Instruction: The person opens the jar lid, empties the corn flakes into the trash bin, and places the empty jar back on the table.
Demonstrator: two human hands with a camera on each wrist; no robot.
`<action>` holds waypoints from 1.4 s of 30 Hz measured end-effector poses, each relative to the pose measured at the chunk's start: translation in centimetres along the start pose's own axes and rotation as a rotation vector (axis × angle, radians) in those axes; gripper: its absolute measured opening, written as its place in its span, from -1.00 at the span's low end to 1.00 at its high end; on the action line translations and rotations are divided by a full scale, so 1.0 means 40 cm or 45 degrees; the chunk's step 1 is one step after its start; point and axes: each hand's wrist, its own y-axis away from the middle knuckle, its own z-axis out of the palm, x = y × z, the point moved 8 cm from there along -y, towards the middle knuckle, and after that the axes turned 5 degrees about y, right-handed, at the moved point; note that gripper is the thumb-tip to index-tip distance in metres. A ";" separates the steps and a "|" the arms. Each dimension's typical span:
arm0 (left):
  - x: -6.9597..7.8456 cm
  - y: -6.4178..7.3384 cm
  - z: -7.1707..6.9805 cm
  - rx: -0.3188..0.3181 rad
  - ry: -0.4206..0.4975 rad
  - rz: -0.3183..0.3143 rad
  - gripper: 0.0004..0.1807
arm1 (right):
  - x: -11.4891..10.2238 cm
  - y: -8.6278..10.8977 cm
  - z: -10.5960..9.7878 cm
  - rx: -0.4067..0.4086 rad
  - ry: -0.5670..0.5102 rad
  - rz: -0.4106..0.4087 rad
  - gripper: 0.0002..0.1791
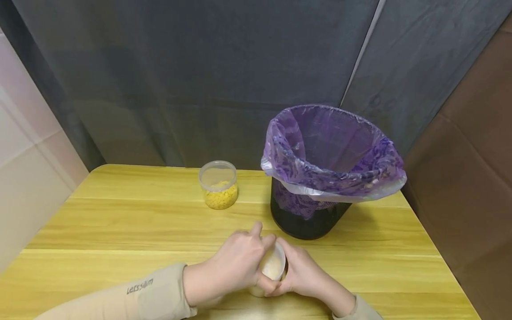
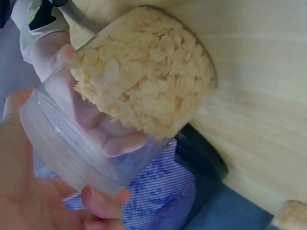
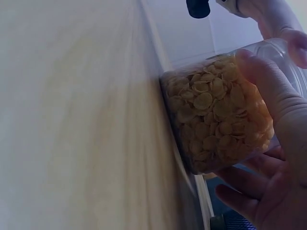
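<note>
On your left, near the back edge of the table point(image 1: 120, 213), stands an open tub point(image 1: 221, 195) partly filled with yellow bits. In the middle, well in from that edge, your left hand point(image 1: 236, 262) curls its thumb and fingers round the top rim of a clear jar point(image 2: 148, 76) of pale flakes, and your right hand point(image 1: 302, 269) clasps the same jar's side, thumb opposite fingers. To the right, toward the back right corner, a black bin point(image 1: 296, 222) carries a purple bag point(image 1: 336, 180) folded over its rim.
</note>
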 end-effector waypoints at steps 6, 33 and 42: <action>0.005 0.001 -0.004 -0.106 -0.124 -0.031 -0.14 | -0.001 -0.003 0.003 -0.030 0.014 0.002 -0.03; 0.012 -0.004 -0.045 -0.670 0.127 0.349 -0.27 | 0.008 0.000 0.012 -0.128 -0.045 0.002 0.18; 0.010 -0.002 -0.035 -0.741 0.242 0.329 -0.30 | 0.001 0.000 0.010 -0.143 -0.030 -0.028 0.16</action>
